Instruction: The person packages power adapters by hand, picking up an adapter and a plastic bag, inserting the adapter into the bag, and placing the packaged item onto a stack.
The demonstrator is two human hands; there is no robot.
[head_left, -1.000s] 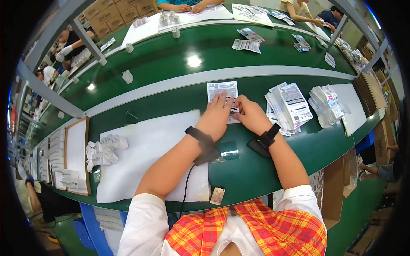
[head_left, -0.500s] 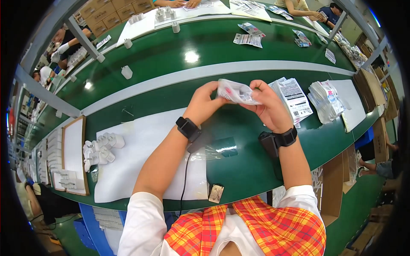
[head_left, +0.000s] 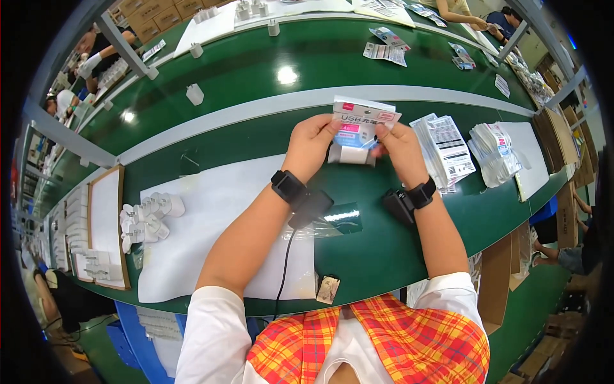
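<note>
Both hands, left hand and right hand, have a closed grip on a clear packet held above the green bench; more packets lie just right of it.

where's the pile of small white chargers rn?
Head view, person's left: the white chargers lie on the white sheet's left edge, beside the framed board.

packet: glossy clear plastic over a printed paper card
table: smooth green surface with a slight sheen, reflecting lamps
mat: matt white sheet, paper-like
wrist straps: matt black, plastic-looking
shirt: woven checked cloth, white cloth sleeves
stacked packets: shiny plastic film
</note>
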